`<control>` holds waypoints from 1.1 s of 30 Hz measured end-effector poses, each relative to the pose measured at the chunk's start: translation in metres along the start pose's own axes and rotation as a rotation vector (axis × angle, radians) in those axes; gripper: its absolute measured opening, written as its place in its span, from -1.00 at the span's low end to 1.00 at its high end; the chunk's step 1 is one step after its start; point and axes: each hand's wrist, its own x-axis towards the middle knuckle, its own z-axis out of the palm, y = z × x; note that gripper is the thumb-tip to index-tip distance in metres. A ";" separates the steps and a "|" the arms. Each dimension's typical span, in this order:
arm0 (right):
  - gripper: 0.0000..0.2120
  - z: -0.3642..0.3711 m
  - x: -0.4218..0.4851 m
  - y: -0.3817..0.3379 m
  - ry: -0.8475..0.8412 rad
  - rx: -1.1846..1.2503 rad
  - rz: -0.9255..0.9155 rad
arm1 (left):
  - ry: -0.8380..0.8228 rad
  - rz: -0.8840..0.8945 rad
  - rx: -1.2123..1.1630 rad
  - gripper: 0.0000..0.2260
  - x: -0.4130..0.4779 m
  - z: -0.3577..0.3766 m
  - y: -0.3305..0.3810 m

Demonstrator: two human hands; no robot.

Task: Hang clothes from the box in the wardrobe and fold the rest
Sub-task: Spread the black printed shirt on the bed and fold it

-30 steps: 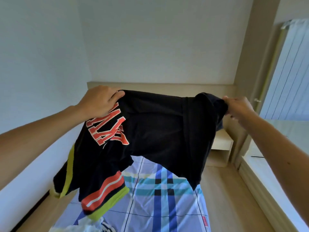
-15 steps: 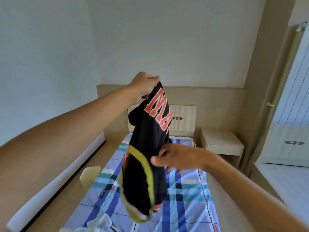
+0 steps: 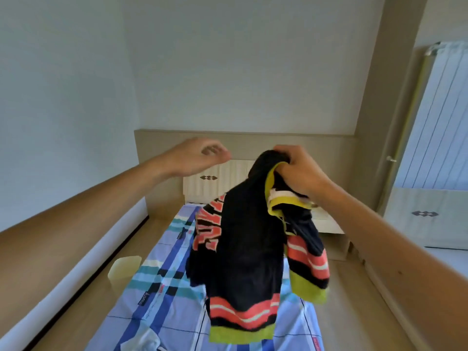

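Observation:
A black jersey [image 3: 243, 257] with coral lettering and coral, white and lime stripes hangs bunched in the air over the bed. My right hand [image 3: 301, 173] grips its gathered top edge, fingers curled round the cloth. My left hand [image 3: 200, 155] floats to the left of the jersey at about the same height, fingers loosely bent and holding nothing. A scrap of white cloth [image 3: 149, 343] lies at the bottom edge of the bed. The box and the wardrobe's inside are out of view.
A blue plaid sheet [image 3: 167, 287] covers the bed below. A pale yellow container [image 3: 125, 268] sits on the wooden bed frame at the left. A bedside cabinet [image 3: 329, 224] stands behind the jersey, and white panelled doors [image 3: 435, 153] fill the right side.
My left hand has let go of the jersey's top and moved left, empty. My right hand rose from the jersey's middle and now grips its top.

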 end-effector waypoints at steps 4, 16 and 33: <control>-0.56 0.003 0.012 -0.042 -0.108 -0.239 -0.199 | -0.200 0.275 -0.453 -0.34 -0.006 0.036 0.042; -0.65 -0.012 -0.069 0.008 0.563 0.112 -0.023 | 0.256 0.000 -0.682 -0.88 0.014 0.065 0.076; -0.80 -0.047 -0.047 -0.027 0.140 0.515 0.117 | 0.774 0.272 -0.512 -0.60 -0.043 0.011 0.053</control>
